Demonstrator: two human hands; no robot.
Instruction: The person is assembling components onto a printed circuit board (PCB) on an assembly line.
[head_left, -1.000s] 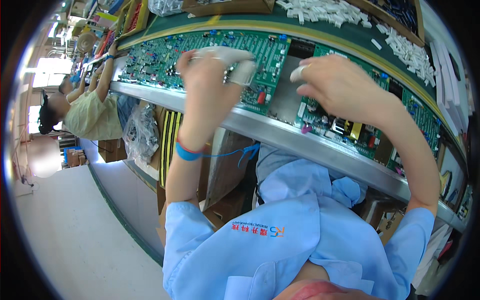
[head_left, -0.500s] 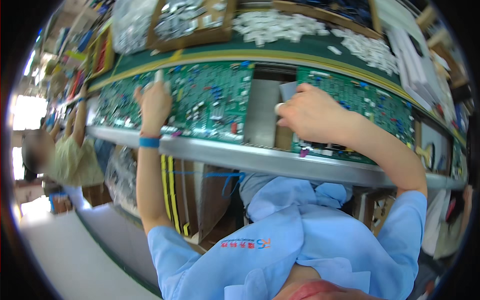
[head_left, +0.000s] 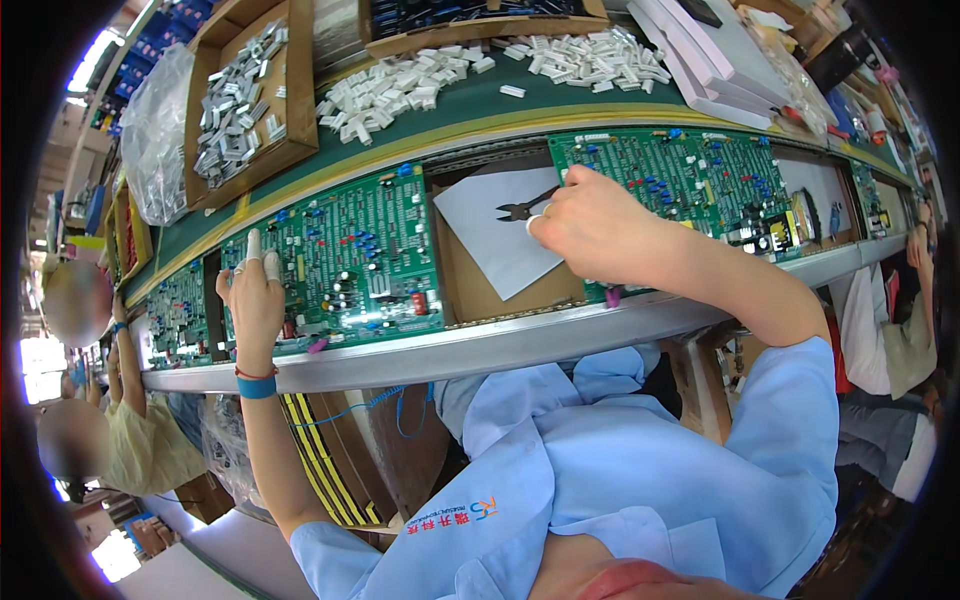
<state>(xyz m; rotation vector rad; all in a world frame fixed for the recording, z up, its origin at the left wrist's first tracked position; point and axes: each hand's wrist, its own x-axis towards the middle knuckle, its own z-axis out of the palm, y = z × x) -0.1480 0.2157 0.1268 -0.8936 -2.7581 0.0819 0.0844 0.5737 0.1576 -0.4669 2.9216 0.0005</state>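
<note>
My left hand (head_left: pixel 256 305) lies over the left end of a green circuit board (head_left: pixel 375 235) crowded with small parts. Its fingers stretch out, and two carry white finger cots. My right hand (head_left: pixel 600 228) curls at the left edge of a second circuit board (head_left: pixel 665 180); its fingertips are partly hidden, so what they grip is unclear. Side cutters (head_left: pixel 515 211) with dark jaws lie over a white sheet (head_left: pixel 490 250) in the gap between the boards. Their handles pass behind my right hand; whether it touches them I cannot tell.
A metal rail (head_left: pixel 440 350) runs along the front. Beyond the boards are white plastic pieces (head_left: pixel 400 95), a cardboard tray (head_left: pixel 300 115) of grey metal parts and a box of dark parts (head_left: pixel 480 35). A co-worker (head_left: pixel 150 425) is at the left.
The view has swung to the right. The sheet now shows broadly between the boards, with the side cutters visible over it. The gap looks wider; both hands stay at the boards.
</note>
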